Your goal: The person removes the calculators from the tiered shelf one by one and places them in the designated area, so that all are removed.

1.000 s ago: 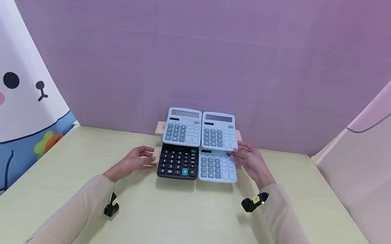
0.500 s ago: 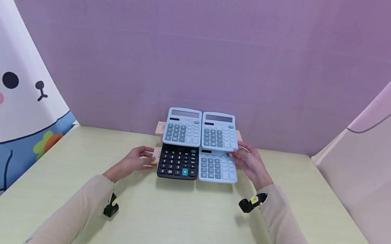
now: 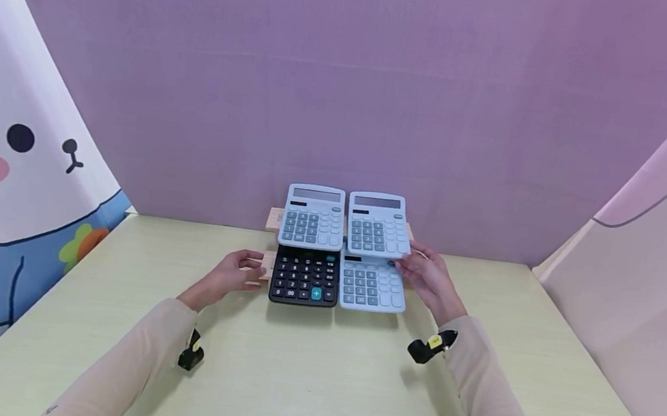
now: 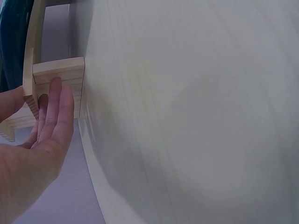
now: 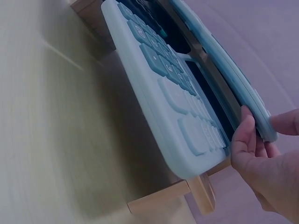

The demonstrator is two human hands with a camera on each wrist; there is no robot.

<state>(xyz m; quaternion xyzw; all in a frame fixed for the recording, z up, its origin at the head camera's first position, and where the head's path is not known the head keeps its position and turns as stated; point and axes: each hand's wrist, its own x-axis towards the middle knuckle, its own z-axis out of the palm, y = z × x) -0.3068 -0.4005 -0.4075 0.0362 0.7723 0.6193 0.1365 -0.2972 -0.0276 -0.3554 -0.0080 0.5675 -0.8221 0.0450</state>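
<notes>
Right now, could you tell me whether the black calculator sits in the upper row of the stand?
No, the black calculator sits in the lower row, at the left, beneath a light blue calculator.

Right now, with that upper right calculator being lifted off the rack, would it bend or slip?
Probably stiff: the calculator keeps a flat slab shape while the right hand grips only its corner. Likely light, since fingertips suffice. Its smooth plastic edge could slip from so small a grip.

Lower half of the head view: bare table (image 3: 314, 377) between the two sleeves, open to a hand. At centre the rack (image 3: 273, 217) with four calculators (image 3: 314, 216) blocks the way, backed close against the purple wall (image 3: 346, 99). Curtains (image 3: 12, 151) close in at left and right; table strips beside the rack stay open.
</notes>
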